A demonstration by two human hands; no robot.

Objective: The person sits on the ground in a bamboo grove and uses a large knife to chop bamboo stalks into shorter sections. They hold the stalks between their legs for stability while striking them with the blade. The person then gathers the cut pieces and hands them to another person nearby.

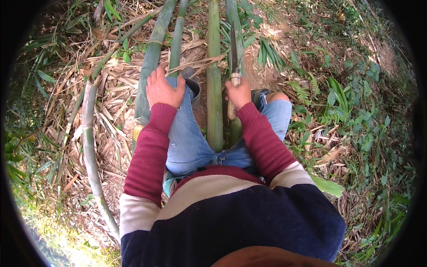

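My left hand (164, 90) lies over my bent left knee, its fingers stretched and apart, holding nothing. Just left of it runs a thick green bamboo pole (152, 60). In my right hand (239, 93) is the pale handle of a machete (234, 49), its dark blade pointing away from me. That blade lies in line over the rightmost bamboo pole (231, 15); whether it touches the pole I cannot tell. Between my legs stretches a middle bamboo pole (214, 98), its near end close to my lap. A thinner pole (178, 38) extends beyond my left knee.
Another bamboo stem (90, 147) curves along the left side. Dry leaves (111, 100) cover the ground around the poles. A dark boot (192, 91) shows beside my left knee. Green undergrowth (364, 120) grows on the right, with ferns (302, 91) near my right knee.
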